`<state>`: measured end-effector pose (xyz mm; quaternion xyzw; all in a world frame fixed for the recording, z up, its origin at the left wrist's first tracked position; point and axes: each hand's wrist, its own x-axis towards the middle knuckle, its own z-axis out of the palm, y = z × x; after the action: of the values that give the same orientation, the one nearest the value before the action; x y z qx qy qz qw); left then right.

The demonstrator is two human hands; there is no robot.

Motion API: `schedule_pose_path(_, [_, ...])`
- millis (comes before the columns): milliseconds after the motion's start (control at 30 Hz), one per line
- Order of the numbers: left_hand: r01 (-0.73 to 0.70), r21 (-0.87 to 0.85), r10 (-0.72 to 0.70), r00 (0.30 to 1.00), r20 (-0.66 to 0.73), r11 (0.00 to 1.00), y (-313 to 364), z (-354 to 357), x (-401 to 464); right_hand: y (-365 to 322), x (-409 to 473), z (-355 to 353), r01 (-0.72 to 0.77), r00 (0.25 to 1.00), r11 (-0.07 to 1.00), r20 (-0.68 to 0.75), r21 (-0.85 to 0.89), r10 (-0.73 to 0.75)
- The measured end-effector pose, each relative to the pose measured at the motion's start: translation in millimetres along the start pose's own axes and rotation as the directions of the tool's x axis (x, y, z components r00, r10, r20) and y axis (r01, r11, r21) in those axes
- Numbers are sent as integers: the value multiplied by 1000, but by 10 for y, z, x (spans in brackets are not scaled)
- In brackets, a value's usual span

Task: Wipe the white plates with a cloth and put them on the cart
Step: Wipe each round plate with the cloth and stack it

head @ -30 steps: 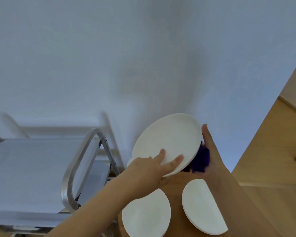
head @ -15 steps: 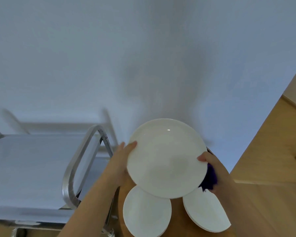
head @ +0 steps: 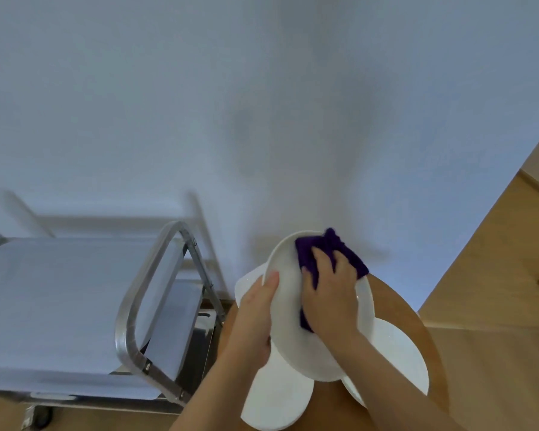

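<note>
Wiping held white plate (head: 296,334), tilted above round wooden table (head: 399,309).
My left hand (head: 255,318) grips its 9 o'clock rim for bracing; right hand (head: 330,293) presses purple cloth (head: 327,250) flat-fingered. Cart (head: 75,306) waits at 9 o'clock.

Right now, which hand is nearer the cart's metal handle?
Left. The left hand holds the plate by its cart-side edge, close to the handle; the right hand presses the purple cloth farther away.

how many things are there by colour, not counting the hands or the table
white: 4 - held plate, plate behind it, plate lower left, plate lower right
purple: 1 - cloth
silver: 1 - cart
total: 6
</note>
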<state>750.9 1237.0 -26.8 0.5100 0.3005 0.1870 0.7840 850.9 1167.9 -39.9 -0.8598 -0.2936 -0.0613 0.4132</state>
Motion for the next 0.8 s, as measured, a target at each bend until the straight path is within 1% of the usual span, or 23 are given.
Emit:
schedule_pose_path(33, [-32, 47, 33, 999, -3, 998, -17, 29, 2, -66, -55, 44, 15, 1000, 1000, 16, 1, -15])
schedule_pose_path(100, [-54, 64, 58, 996, -62, 996, -12, 22, 17, -138, -202, 71, 122, 991, 989, 42, 88, -126])
schedule_pose_path(167, [-4, -46, -2, 991, -136, 999, 25, -56, 50, -162, -410, 49, 264, 948, 951, 136, 165, -287])
schedule_pose_path(233, [39, -159, -70, 979, -192, 986, 48, -197, 98, -69, -620, 40, 327, 883, 917, 271, 228, -383])
schedule_pose_path(300, [38, -186, -74, 979, -190, 982, 36, -335, 121, 124, -728, 20, 359, 835, 909, 363, 211, -413])
schedule_pose_path(367, [32, -168, -60, 984, -167, 985, -37, -448, 96, 346, -714, 2, 435, 805, 897, 411, 84, -429])
schedule_pose_path(400, [52, -158, -75, 986, -146, 986, -99, -506, 67, 438, -679, 5, 449, 807, 894, 425, 9, -409])
schedule_pose_path(467, [125, -146, -143, 983, -117, 981, -232, -585, 2, 581, -583, 42, 413, 847, 899, 424, -144, -321])
schedule_pose_path(500, [175, -137, -193, 972, -132, 975, -317, -607, -15, 650, -531, 90, 385, 872, 898, 404, -215, -277])
schedule_pose_path(567, [287, -109, -303, 934, -188, 952, -474, -605, -10, 742, -416, 191, 301, 911, 906, 371, -298, -181])
schedule_pose_path(633, [373, -154, -403, 872, -278, 915, -625, -603, 13, 833, -337, 274, 161, 942, 937, 332, -312, -51])
schedule_pose_path(700, [414, -216, -466, 809, -358, 884, -768, -657, 35, 914, -330, 282, 28, 960, 957, 276, -290, 55])
schedule_pose_path(767, [429, -219, -481, 780, -401, 876, -937, -785, 79, 1011, -385, 262, -47, 960, 964, 256, -262, 117])
schedule_pose_path(800, [430, -205, -476, 780, -407, 879, -1022, -857, 93, 1055, -431, 251, -71, 954, 964, 266, -256, 141])
